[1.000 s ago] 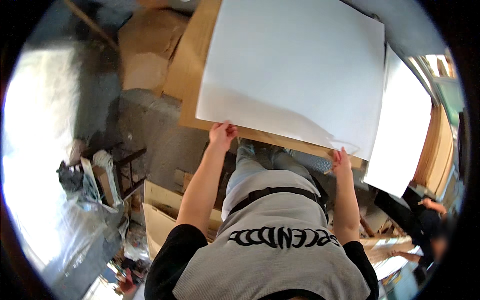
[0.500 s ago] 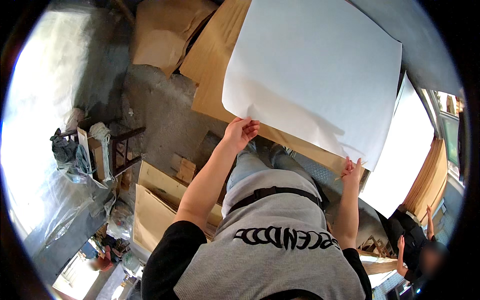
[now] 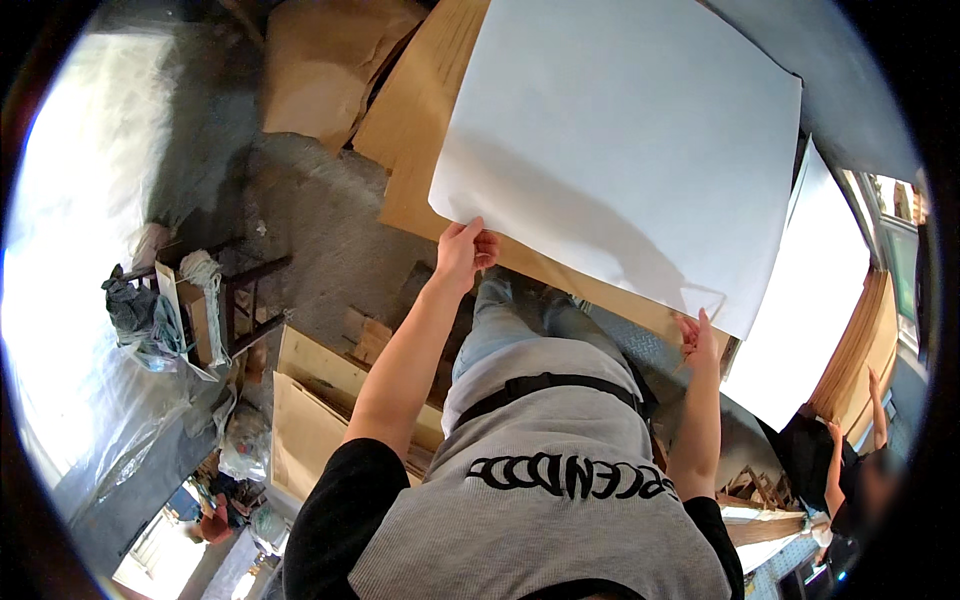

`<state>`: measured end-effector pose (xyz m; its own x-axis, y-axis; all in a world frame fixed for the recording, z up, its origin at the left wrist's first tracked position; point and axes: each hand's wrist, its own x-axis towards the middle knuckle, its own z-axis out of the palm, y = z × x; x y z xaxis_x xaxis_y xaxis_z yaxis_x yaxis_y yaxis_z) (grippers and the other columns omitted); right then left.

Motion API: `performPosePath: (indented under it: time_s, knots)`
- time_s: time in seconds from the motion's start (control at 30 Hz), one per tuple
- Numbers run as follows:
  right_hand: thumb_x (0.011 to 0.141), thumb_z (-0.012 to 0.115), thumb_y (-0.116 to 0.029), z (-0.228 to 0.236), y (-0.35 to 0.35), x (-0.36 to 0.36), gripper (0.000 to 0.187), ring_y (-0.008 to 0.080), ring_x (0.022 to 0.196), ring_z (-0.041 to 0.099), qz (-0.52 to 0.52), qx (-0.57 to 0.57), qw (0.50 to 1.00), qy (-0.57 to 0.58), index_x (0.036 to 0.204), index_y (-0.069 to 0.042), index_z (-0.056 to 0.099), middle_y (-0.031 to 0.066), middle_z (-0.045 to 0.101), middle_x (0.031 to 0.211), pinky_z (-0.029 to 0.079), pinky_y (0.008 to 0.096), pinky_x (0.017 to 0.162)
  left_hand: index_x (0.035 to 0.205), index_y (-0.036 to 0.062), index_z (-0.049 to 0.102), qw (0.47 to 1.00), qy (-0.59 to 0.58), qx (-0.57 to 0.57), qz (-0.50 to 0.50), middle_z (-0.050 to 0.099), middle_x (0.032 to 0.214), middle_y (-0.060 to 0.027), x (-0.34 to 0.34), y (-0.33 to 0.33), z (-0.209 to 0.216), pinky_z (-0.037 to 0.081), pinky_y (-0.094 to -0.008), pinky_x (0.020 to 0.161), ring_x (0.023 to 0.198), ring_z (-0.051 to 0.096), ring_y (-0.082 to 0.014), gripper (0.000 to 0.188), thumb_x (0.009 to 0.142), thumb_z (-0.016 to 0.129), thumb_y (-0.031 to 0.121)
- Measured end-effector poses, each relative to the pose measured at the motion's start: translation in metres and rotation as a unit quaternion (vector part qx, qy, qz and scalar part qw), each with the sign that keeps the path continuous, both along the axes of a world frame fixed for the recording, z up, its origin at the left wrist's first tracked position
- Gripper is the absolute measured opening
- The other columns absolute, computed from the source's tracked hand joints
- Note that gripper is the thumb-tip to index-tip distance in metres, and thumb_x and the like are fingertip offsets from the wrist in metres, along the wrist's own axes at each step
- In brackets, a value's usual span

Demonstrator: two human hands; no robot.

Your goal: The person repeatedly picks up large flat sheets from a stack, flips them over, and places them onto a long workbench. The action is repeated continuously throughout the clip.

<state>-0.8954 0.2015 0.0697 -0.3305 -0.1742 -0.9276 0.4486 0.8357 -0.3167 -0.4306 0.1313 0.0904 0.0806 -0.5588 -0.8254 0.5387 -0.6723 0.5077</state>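
Note:
A large white sheet (image 3: 620, 150) lies over a stack of wood-coloured boards (image 3: 405, 195) in front of me. My left hand (image 3: 468, 252) is closed at the sheet's near left corner, thumb on top and fingers curled below the edge. Along the same near edge, close to the right corner, my right hand (image 3: 698, 342) pinches the sheet with its other fingers curled in. Something thin and pale sticks out beside that hand, too small to name. Shadows fall across the sheet's near part.
Brown wrapping paper (image 3: 325, 75) lies at the far left. To the right stands another bright white panel (image 3: 800, 310) above stacked boards (image 3: 862, 350). Board offcuts (image 3: 310, 425) lean at lower left, near a dark stool (image 3: 245, 305) with cloths. A person (image 3: 835, 470) works at lower right.
My left hand has shifted slightly left and away from me with the sheet's corner. The right hand's fingers have drawn in at the edge. The person at lower right has moved their arms.

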Motion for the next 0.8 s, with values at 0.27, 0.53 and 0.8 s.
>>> performPosePath:
  time_s: [0.27,0.53,0.8]
  knots:
    - [0.072,0.060,-0.049,0.009,-0.003,0.011,0.040,0.0047,0.037,0.029,-0.046,-0.049,0.997,-0.043,0.079,-0.010,0.055,-0.0027,0.054,0.061,0.017,0.0177,0.033,0.086,0.0008,0.045,0.982,0.157,-0.029,0.100,0.055,0.070,-0.0114,0.005,-0.013,0.027,0.043,-0.0281,0.046,0.055,0.051,-0.0163,0.014,0.087,0.046,0.015]
    - [0.083,0.055,-0.017,-0.018,0.014,-0.024,0.014,0.0072,0.071,0.061,-0.183,-0.133,0.970,0.082,0.078,-0.005,0.049,0.0027,0.059,0.075,0.019,0.0167,0.029,0.081,0.0019,0.048,0.999,0.014,0.037,0.015,0.056,0.067,-0.0089,0.024,0.021,-0.026,0.045,-0.0273,0.045,0.054,0.053,-0.0153,0.016,0.086,0.048,0.017]
    - [0.085,0.052,-0.020,-0.031,0.066,-0.020,0.016,0.0045,0.055,0.054,-0.137,-0.155,0.975,0.079,0.080,-0.006,0.047,0.0118,0.062,0.084,0.021,0.0181,0.032,0.087,0.0031,0.042,0.988,-0.074,0.132,0.040,0.053,0.063,-0.0072,0.030,0.042,-0.053,0.044,-0.0286,0.039,0.046,0.049,-0.0138,0.021,0.086,0.048,0.023]
